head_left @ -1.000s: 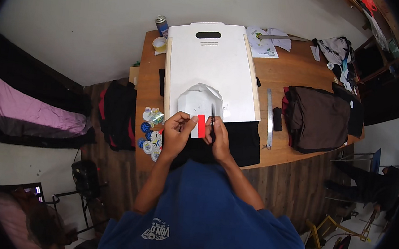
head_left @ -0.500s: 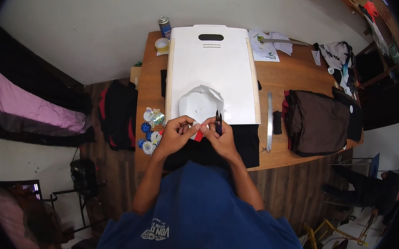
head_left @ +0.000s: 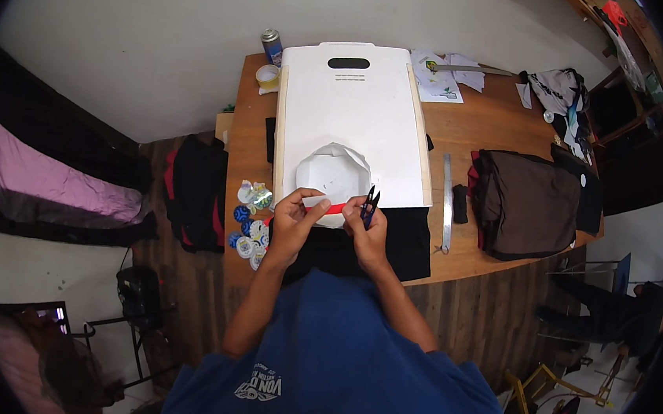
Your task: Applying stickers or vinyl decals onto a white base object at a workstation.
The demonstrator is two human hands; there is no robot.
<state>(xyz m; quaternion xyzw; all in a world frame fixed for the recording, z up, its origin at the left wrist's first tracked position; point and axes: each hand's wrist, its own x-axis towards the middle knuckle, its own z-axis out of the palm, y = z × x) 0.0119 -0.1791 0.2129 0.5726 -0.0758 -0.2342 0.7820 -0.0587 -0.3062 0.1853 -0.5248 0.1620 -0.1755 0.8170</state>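
Between my two hands a short red strip (head_left: 336, 209) is stretched sideways. My left hand (head_left: 291, 223) is closed, pinching the strip's left end along with a small white piece (head_left: 314, 202). My right hand (head_left: 370, 238) pinches the other end and also keeps a pair of dark thread snips (head_left: 372, 201), blades pointing up and away. Just beyond the fingers, a folded white paper bowl (head_left: 303, 165) with a few tiny scraps in it rests on a white board (head_left: 347, 114). Black cloth (head_left: 407, 241) lies below the hands.
Round patches (head_left: 247, 230) in white and blue lie left of my left hand. A metal ruler (head_left: 447, 205) and folded brown garments (head_left: 526, 204) are to the right. A spray can (head_left: 271, 46) and a yellow tape roll (head_left: 267, 76) stand at the far left.
My hands have moved slightly apart, and the red strip now shows stretched out between them. The snips in my right hand have shifted a little right.
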